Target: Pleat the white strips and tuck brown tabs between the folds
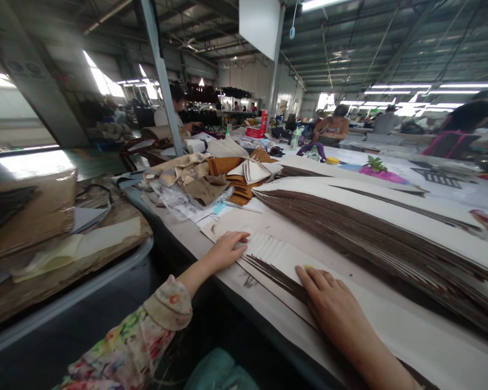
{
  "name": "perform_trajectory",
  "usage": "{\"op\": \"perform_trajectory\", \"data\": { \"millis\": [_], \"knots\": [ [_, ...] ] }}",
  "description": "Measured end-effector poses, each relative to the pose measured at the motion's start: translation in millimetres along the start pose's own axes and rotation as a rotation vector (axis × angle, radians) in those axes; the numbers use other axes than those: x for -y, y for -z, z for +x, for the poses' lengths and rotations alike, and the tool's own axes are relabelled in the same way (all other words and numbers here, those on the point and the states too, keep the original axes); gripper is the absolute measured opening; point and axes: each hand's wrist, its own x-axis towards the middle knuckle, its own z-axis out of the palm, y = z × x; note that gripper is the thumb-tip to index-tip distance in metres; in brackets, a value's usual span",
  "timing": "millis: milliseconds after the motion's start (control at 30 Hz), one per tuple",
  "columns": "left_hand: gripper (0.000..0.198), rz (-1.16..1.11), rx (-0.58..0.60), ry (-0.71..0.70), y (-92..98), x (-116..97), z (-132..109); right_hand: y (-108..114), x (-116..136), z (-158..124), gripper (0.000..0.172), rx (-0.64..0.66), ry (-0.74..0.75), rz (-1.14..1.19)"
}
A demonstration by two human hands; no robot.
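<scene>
A long stack of strips (374, 309), white on top with dark brown edges, lies along the near side of the table. Its left end fans out in staggered white layers (266, 248). My left hand (229, 250) rests at that fanned end, fingers stretched to the right with a gap between thumb and forefinger. Flat over the top of the same stack lies my right hand (329, 292), fingers extended; something small and yellow shows at a fingertip. Just beyond, a thicker curved pile of similar strips (350, 227) spreads across the table.
Brown and tan scraps (207, 181) and clear plastic (173, 200) lie heaped behind my left hand. A cart with cardboard (32, 211) stands at left, past a gap from the table edge (179, 230). A metal post (162, 81) rises behind. Other people sit farther off.
</scene>
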Motion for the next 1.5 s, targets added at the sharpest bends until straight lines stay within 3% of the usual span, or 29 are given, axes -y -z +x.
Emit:
{"op": "perform_trajectory", "data": {
  "millis": [333,767,1100,1500],
  "knots": [
    [0.023,0.169,0.040,-0.101,-0.6,0,0,-2,-6,-14,0.049,-0.012,0.008,-0.021],
    [0.026,0.256,0.021,-0.087,-2.6,-11,-5,-3,-14,-25,0.050,-0.034,0.043,-0.031],
    [0.024,0.299,0.057,-0.082,-1.5,-10,2,-3,-11,-18,0.050,0.018,0.027,-0.038],
    [0.024,0.276,0.045,-0.030,-5.1,-11,2,-3,-22,-38,0.053,-0.015,0.067,-0.046]
  ]
}}
